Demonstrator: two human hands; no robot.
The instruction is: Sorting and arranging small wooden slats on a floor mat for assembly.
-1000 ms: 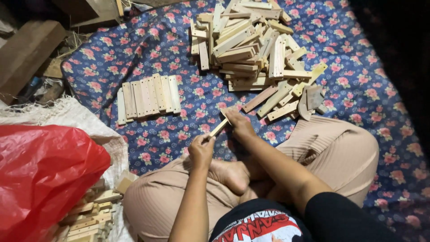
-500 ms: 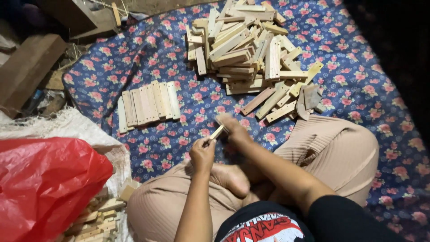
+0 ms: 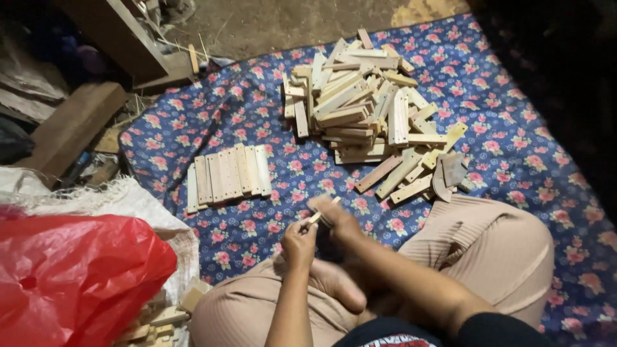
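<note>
I sit cross-legged on a blue floral cloth (image 3: pixel 514 148). My left hand (image 3: pixel 299 244) grips the lower end of a small pale wooden stick (image 3: pixel 319 214) above my knees. My right hand (image 3: pixel 337 218) closes over the stick's upper end, slightly blurred. A big loose pile of wooden slats (image 3: pixel 360 112) lies ahead on the cloth. A neat row of flat slats (image 3: pixel 228 175) lies side by side to the left of the pile.
A red plastic bag (image 3: pixel 71 283) sits at my left on a white woven sack (image 3: pixel 135 202), with small wood offcuts (image 3: pixel 160 318) below it. Wooden planks (image 3: pixel 71 132) and a dark timber frame (image 3: pixel 122 38) lie beyond the cloth's left edge on bare ground.
Both hands stay on the stick; the right hand has shifted slightly along it. The view has drifted a little, the pile sitting higher in frame.
</note>
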